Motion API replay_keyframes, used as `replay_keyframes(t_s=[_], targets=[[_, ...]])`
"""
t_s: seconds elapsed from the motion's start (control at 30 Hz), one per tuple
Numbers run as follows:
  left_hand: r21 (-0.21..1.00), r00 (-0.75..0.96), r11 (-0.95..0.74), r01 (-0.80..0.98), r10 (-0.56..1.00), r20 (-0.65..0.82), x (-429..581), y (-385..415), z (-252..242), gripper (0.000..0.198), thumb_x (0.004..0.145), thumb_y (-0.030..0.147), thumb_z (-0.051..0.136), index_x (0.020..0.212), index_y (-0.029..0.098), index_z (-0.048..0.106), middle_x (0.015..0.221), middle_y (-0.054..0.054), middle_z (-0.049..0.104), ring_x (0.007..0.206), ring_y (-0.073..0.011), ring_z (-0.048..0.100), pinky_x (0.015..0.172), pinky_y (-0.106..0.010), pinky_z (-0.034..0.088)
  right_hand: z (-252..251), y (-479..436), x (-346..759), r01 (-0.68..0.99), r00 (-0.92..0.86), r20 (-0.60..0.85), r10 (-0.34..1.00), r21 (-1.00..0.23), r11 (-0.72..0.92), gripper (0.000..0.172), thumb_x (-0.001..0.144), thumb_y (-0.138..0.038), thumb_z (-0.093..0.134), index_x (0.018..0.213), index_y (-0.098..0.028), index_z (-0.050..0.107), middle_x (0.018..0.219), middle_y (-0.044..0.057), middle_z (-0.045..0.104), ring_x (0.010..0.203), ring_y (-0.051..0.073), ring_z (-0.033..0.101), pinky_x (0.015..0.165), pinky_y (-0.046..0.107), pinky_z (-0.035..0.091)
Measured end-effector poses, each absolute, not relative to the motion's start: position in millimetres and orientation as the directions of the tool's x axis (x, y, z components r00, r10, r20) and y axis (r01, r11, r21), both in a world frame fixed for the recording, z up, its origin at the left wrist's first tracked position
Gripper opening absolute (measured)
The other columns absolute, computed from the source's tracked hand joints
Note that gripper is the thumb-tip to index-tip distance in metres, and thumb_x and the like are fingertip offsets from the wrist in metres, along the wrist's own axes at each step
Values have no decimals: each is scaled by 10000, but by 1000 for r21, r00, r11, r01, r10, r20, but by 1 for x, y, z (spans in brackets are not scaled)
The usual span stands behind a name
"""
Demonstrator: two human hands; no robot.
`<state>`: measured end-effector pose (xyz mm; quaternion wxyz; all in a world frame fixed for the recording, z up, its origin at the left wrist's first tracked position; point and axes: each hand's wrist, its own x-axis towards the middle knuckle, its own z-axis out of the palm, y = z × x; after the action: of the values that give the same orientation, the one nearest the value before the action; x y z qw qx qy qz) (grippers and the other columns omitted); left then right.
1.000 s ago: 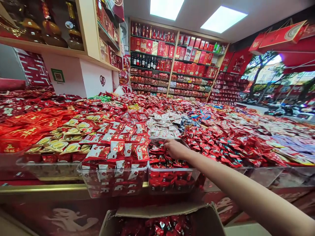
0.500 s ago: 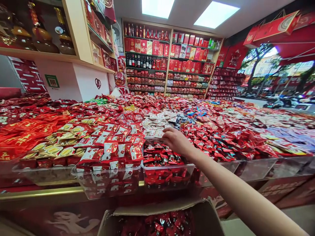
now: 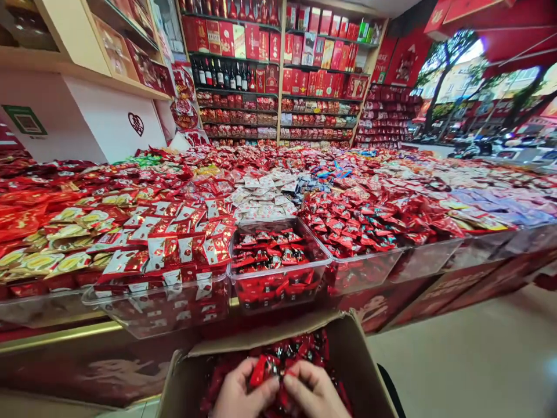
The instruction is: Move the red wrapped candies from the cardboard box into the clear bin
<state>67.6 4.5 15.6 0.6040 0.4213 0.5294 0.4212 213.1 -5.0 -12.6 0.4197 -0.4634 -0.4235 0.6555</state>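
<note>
Both my hands are down in an open cardboard box (image 3: 361,360) at the bottom of the view, among red wrapped candies (image 3: 300,348). My left hand (image 3: 237,393) curls around a small bunch of the red candies, and my right hand (image 3: 314,393) closes on the same bunch from the other side. Just beyond the box stands a clear plastic bin (image 3: 281,273) partly filled with the same red candies.
A wide display counter (image 3: 87,337) holds many clear bins heaped with red, gold and white wrapped sweets. Shelves with red boxes and bottles (image 3: 278,75) line the back wall. Bare floor (image 3: 470,360) lies to the right, and a street shows through the shop front.
My right hand has left the clear bin and come back down into the cardboard box. My left hand has come into view there. The camera has tilted downward.
</note>
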Motion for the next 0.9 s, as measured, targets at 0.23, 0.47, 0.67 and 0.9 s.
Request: replay_keyframes(t_s=[0.23, 0.47, 0.67, 0.9], targets=[[886, 75, 372, -277, 928, -366, 83, 8, 61, 267, 659, 364, 640, 770, 126, 691, 599, -25, 661, 535, -116, 523, 529, -222, 393, 40, 4, 226, -319, -226, -196, 954, -911, -263, 298, 701, -402, 605, 591, -130, 554, 517, -14, 561, 488, 72, 445, 519, 199, 321], [822, 120, 389, -417, 920, -374, 86, 0, 74, 216, 737, 311, 584, 803, 135, 691, 642, -25, 679, 564, -97, 547, 529, -193, 372, 40, -1, 219, -447, -242, -174, 955, -853, -269, 254, 716, -345, 607, 600, -129, 543, 518, -13, 546, 504, 73, 443, 545, 210, 330], [917, 49, 321, -236, 947, -319, 79, -1, 66, 313, 650, 347, 660, 920, 189, 673, 747, -23, 710, 677, -151, 610, 600, -220, 456, 44, 4, 225, -195, -289, -155, 945, -957, -216, 297, 731, -394, 564, 602, -135, 502, 521, -14, 521, 488, 75, 433, 513, 211, 343], [970, -95, 245, 6, 965, -243, 68, 3, 30, 421, 595, 490, 642, 889, 193, 690, 988, -65, 687, 1015, -283, 559, 938, -405, 392, 34, -1, 219, 392, -165, 338, 927, -840, 376, 93, 760, -233, 518, 807, -153, 527, 764, 39, 511, 623, 110, 470, 567, 223, 422]])
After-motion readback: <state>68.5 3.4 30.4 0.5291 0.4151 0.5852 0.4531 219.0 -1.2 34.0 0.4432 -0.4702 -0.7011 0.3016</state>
